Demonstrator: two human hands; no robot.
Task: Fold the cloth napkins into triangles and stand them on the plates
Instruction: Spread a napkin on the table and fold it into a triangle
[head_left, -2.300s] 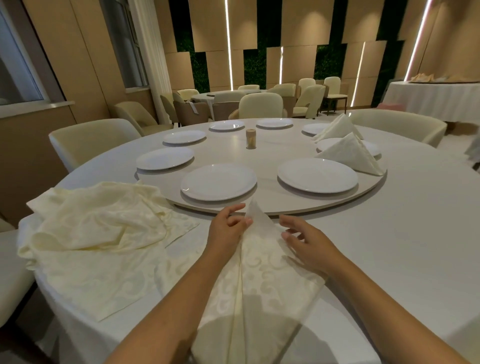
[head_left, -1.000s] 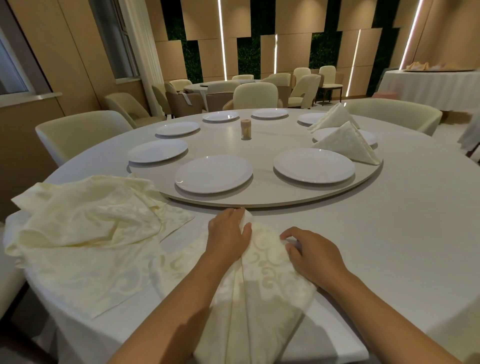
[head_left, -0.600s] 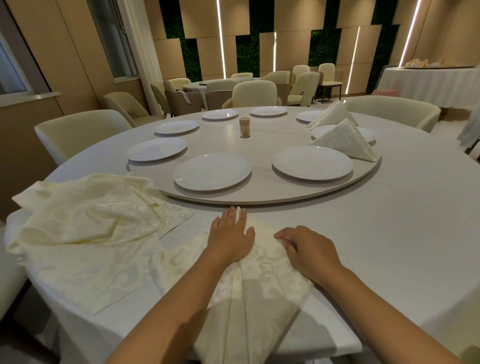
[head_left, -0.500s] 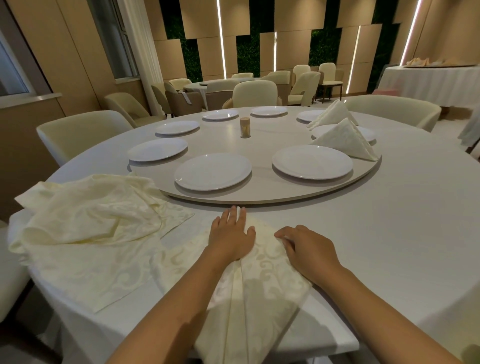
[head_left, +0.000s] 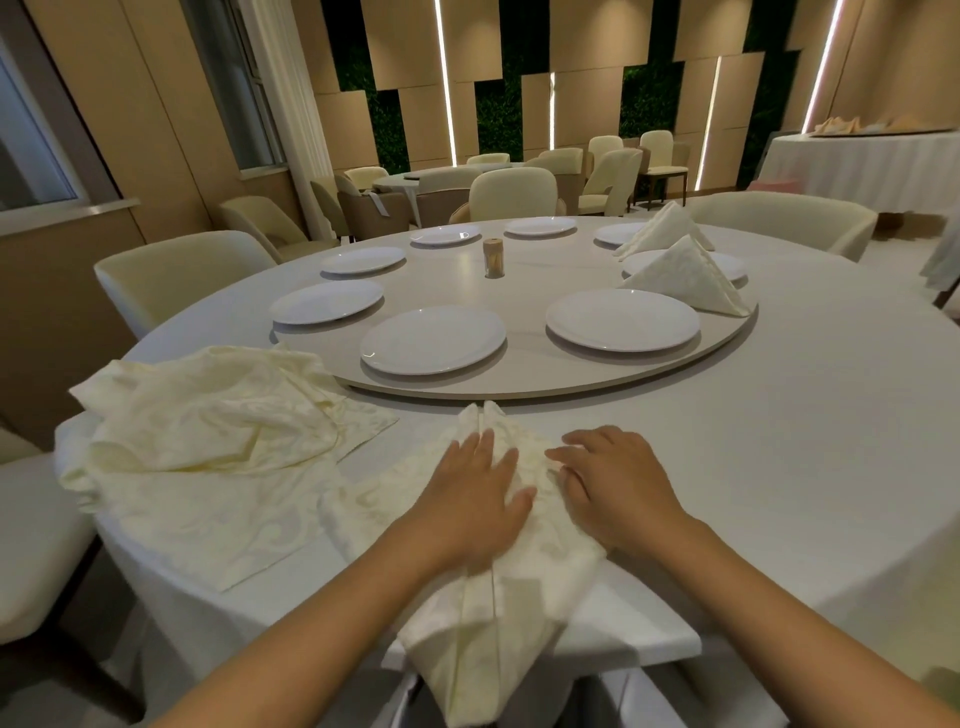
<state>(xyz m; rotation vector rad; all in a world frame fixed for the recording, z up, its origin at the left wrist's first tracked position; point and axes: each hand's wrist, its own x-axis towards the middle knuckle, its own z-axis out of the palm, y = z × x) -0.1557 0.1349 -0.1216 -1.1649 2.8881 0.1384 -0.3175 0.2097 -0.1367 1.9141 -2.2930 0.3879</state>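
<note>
A cream patterned napkin (head_left: 498, 597) lies folded to a point on the table's near edge, its lower end hanging over. My left hand (head_left: 475, 499) presses flat on its middle with straight fingers. My right hand (head_left: 613, 480) rests on its right flap, fingers lightly bent. Two folded triangle napkins (head_left: 685, 275) (head_left: 667, 226) stand on plates at the far right of the turntable. The two nearest plates (head_left: 434, 339) (head_left: 622, 319) are bare.
A heap of loose cream napkins (head_left: 208, 431) lies to my left on the round table (head_left: 805, 441). The turntable (head_left: 519, 384) carries several more plates and a toothpick holder (head_left: 493, 257). Cream chairs (head_left: 176, 270) ring the table.
My left hand let go of the pinched napkin tip and flattened onto the cloth, sliding toward me. My right hand stayed on the right flap. The tip now lies flat.
</note>
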